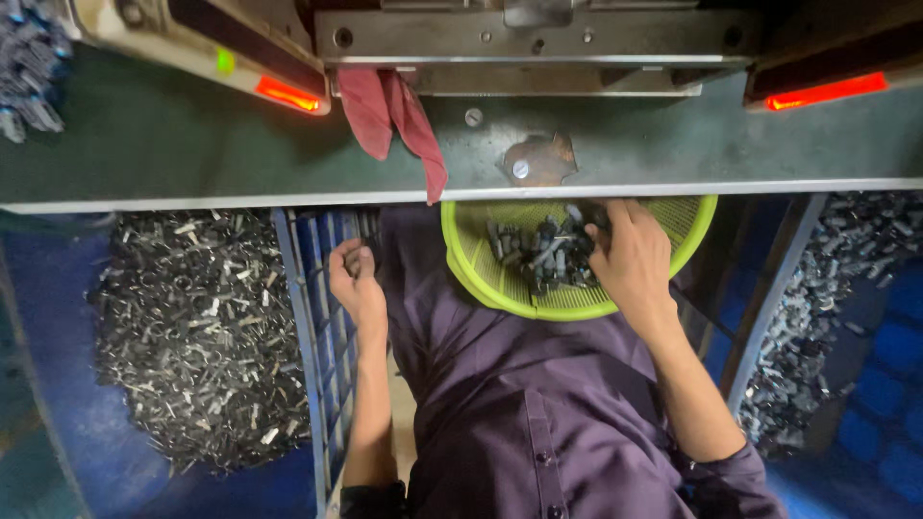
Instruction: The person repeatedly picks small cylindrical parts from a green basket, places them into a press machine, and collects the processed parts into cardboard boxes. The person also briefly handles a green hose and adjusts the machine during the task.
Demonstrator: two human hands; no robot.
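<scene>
Head view: looking straight down over a seated person in a purple shirt (519, 404) at a machine.
Right hand (630, 258): resting in the green basket (481, 269), fingers (615, 216) spread narrowly over the small grey metal parts (543, 252); whether any part is gripped cannot be told, as the palm hides it.
Left hand (354, 279): curled loosely just beside the blue crate (312, 317), fingers bent inward; what they hold, if anything, is too small to make out.
Basket: round, lime green, perforated, lying on the lap; its far rim is cut off under the edge of the tabletop (192, 144).
Parts in basket: a dark heap near the middle, touching the right hand.
Loose pile, left (197, 336): grey metal pieces on a blue surface, shapes blurred.
Loose pile, right (827, 288): similar pieces, partly hidden behind a slanted metal bar.
Red rag (399, 120): hangs over the tabletop edge, upper end hidden under the machine.
Lights: two orange-red glowing bars (286, 93), left and right, and a small green lamp (225, 61).
Metal plate (538, 159): bolted flat, irregular outline.
</scene>
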